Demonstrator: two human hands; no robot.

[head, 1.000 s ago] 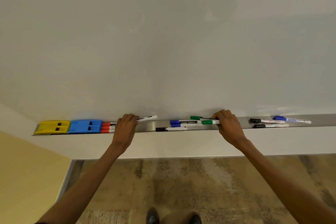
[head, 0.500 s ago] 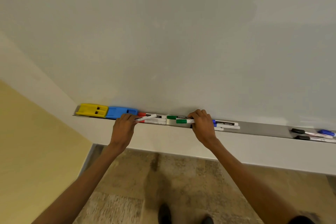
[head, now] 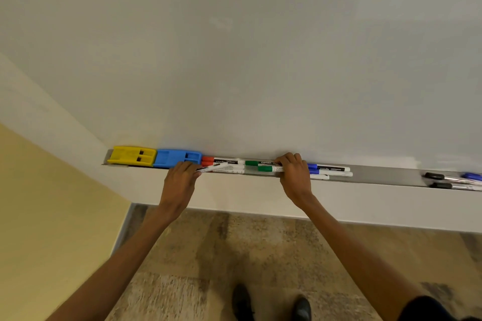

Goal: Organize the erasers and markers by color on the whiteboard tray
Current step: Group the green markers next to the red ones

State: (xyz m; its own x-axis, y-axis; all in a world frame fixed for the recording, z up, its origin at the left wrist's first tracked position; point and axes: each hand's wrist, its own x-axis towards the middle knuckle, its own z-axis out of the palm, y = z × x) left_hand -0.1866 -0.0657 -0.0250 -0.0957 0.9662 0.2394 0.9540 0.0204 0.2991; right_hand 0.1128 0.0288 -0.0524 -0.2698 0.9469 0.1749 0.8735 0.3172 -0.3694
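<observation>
Snugly, right hand (head: pixel 294 176) around green markers (head: pixel 264 169)

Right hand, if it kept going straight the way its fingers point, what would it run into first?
Most likely the whiteboard: the right hand grips the green markers on the tray, and its fingers point at the board face just behind them. Depth there is hard to judge.

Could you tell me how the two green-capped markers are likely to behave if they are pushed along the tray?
The green markers, gripped by the right hand, look like rigid plastic tubes, so they should slide without bending. Being round, they may roll, though the recessed tray would probably hold them. They look slim, so likely light.
</observation>
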